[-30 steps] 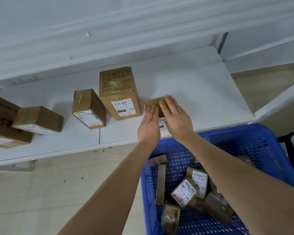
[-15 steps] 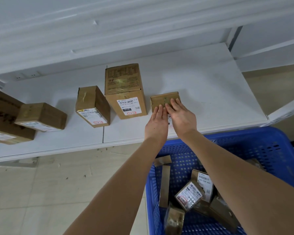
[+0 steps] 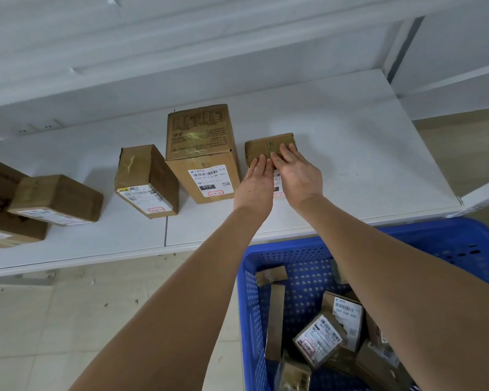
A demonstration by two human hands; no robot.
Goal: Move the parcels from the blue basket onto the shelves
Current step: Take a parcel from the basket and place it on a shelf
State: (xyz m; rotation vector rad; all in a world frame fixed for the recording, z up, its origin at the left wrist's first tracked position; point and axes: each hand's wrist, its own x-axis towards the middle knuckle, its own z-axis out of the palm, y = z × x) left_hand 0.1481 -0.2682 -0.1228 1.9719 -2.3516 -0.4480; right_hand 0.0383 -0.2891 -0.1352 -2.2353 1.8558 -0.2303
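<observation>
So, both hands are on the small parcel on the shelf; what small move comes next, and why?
Probably lift both hands away. The small parcel lies flat on the shelf, the left hand and right hand only rest on it with straight fingers, and the blue basket holds more parcels.

My left forearm [image 3: 187, 292] runs up from the bottom centre of the frame, my right forearm [image 3: 393, 266] from the lower right. My left hand [image 3: 255, 183] and right hand [image 3: 297, 174] meet mid-frame, side by side, backs up, fingers straight.
</observation>
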